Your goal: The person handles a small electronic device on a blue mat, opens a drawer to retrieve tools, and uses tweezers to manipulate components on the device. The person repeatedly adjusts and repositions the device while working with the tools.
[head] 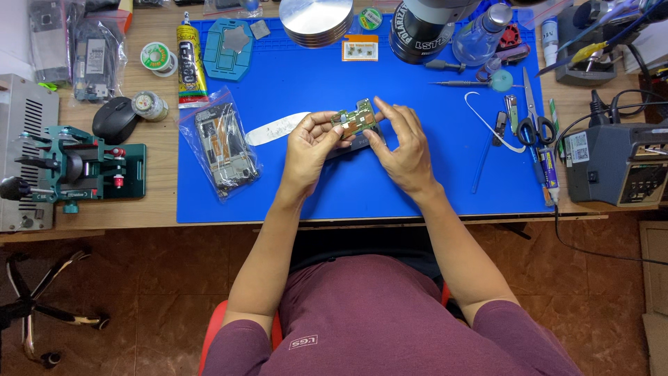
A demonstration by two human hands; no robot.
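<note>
Wooden tabletop [156, 174] spans the far half, front edge running left to right. Blue work mat [417, 181] covers its middle. Floor [160, 292] below is reddish-brown tile, mottled, slightly glossy. Chrome chair base [42, 306] with casters stands near left on the floor. Red seat edge [212, 334] shows at the near centre. Cardboard [654, 278] leans at the right edge. Light is even and soft.
</note>
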